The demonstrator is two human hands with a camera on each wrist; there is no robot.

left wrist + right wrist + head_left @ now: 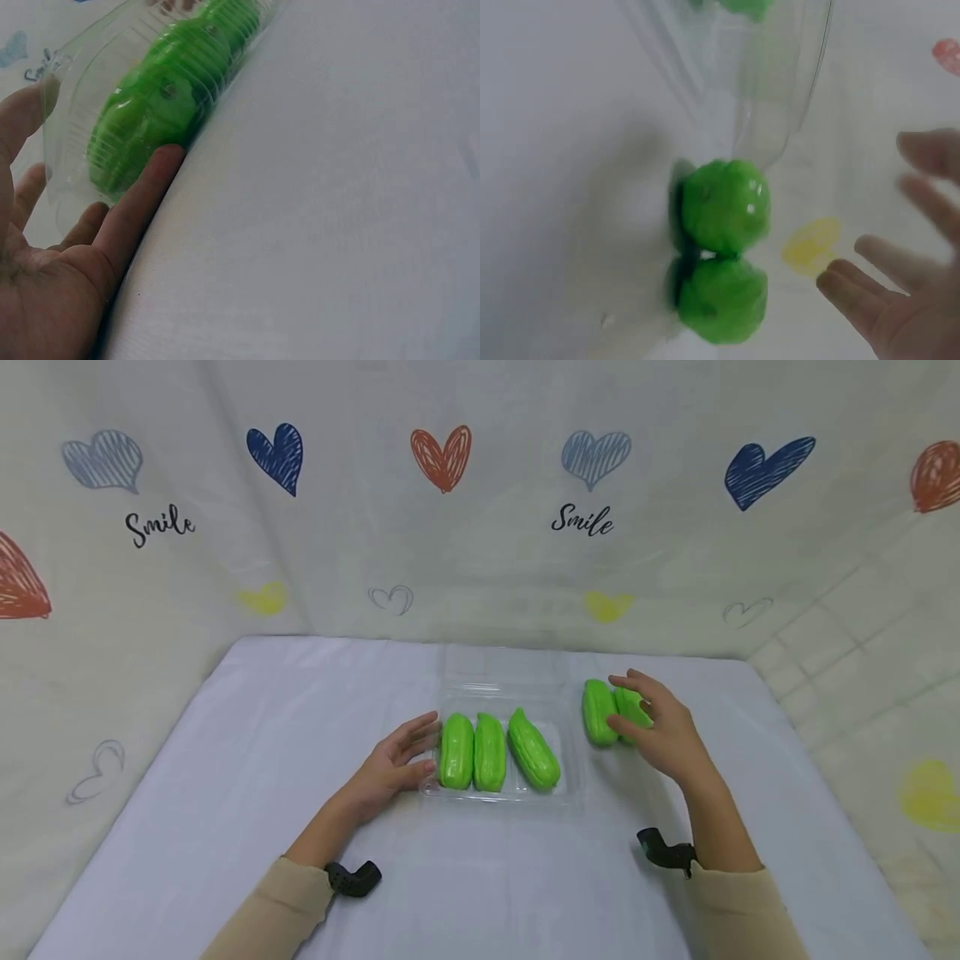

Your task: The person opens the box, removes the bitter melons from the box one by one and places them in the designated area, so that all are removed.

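Observation:
A clear plastic clamshell box (504, 801) lies with its lid (502, 670) folded back. Inside are three shiny green, ridged, cucumber-like vegetables: two side by side at the left (456, 752) and one tilted at the right (534, 750). My left hand (386, 774) rests against the box's left wall with its fingers extended, one low along the side in the left wrist view. Above two more such vegetables (725, 206) right of the box hovers my right hand (660, 727), fingers spread and holding nothing. It partly hides the farther one (632, 703) in the head view.
A white cloth covers the table (495, 877). Behind it hangs a pale curtain (502, 552) printed with hearts and "Smile". Each wrist wears a black camera mount, the left (354, 878) and the right (666, 850).

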